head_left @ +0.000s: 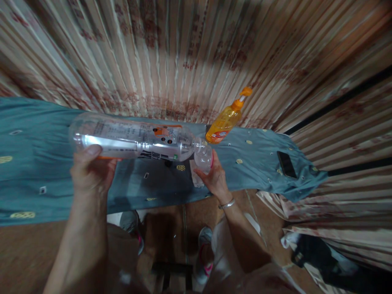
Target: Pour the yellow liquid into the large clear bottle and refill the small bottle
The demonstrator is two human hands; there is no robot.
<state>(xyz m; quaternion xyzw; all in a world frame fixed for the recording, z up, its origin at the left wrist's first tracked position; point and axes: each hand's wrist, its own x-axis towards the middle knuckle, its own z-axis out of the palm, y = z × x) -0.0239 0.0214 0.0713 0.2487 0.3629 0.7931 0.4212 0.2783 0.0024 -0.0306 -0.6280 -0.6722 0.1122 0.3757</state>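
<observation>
A large clear plastic bottle (128,141) with an orange and black label lies sideways in the air, its neck pointing right. My left hand (92,167) is closed round its base end, thumb on top. Close to the bottle's mouth, my right hand (216,175) grips a small clear plastic cup (203,158) with a pinkish edge. The bottle's neck overlaps the cup's opening; whether they touch I cannot tell. Just beyond the cup stands a pump bottle (225,122) of orange-yellow liquid with an orange pump top.
A teal patterned cloth (49,163) covers the narrow table. On it are a pale folded tissue (197,175), a small black cap-like thing (168,163) and a phone (287,164) at the right. Pleated curtains (171,57) hang behind and at the right. A dark stool (172,268) shows below.
</observation>
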